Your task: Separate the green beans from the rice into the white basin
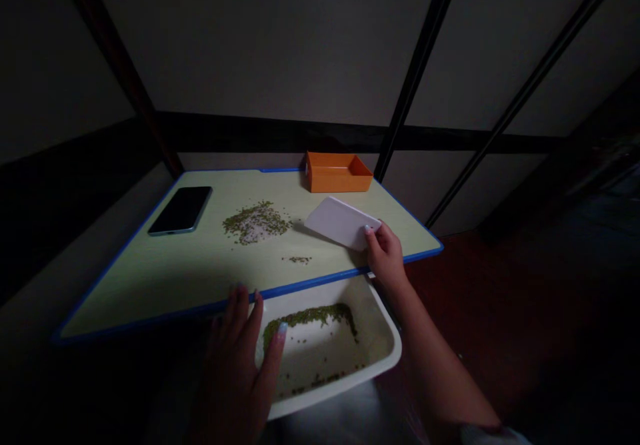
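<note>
Holding a white scraper card (341,222), the right hand (386,255) grips closed; the left hand (239,358) clasps the white tray (385,358), part-filled with green beans (305,317); one pile (256,221) remains mid-table (150,278).

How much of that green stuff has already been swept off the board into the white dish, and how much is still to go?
Partly done. The white dish, held by the left hand below the board's edge, already holds a band of green grains. The right hand holds a white scraper card on the board. Left: a larger pile mid-board and a small scatter nearer the edge.
</note>
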`<act>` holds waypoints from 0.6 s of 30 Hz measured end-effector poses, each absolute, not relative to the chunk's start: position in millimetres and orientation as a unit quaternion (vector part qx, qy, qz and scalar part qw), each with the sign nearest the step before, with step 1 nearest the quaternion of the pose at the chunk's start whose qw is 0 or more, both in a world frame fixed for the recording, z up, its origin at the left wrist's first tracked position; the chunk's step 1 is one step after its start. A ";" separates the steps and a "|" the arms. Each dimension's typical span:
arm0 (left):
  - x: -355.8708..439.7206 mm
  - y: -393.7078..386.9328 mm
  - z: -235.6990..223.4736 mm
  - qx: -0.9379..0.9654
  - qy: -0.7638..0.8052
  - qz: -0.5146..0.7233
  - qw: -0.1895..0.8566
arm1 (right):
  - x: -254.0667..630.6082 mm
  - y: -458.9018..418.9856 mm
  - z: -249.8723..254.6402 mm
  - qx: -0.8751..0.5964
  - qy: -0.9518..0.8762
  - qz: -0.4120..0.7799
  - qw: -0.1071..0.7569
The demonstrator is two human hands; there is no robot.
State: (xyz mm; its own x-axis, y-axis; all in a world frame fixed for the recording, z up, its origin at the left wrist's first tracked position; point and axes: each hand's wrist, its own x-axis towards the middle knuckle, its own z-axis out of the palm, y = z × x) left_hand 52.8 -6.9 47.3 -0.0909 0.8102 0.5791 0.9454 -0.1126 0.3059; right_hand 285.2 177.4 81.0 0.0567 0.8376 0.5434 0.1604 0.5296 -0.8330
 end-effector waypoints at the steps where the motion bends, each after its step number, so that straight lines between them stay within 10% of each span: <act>1: 53.6 -6.7 47.1 -0.666 -0.659 -0.333 0.105 | 285.6 177.2 80.9 -0.396 -0.624 0.284 0.611; 18: 58.2 -7.5 50.6 -0.672 -0.645 -0.342 0.122 | 287.3 176.3 84.5 -0.435 -0.573 0.294 0.629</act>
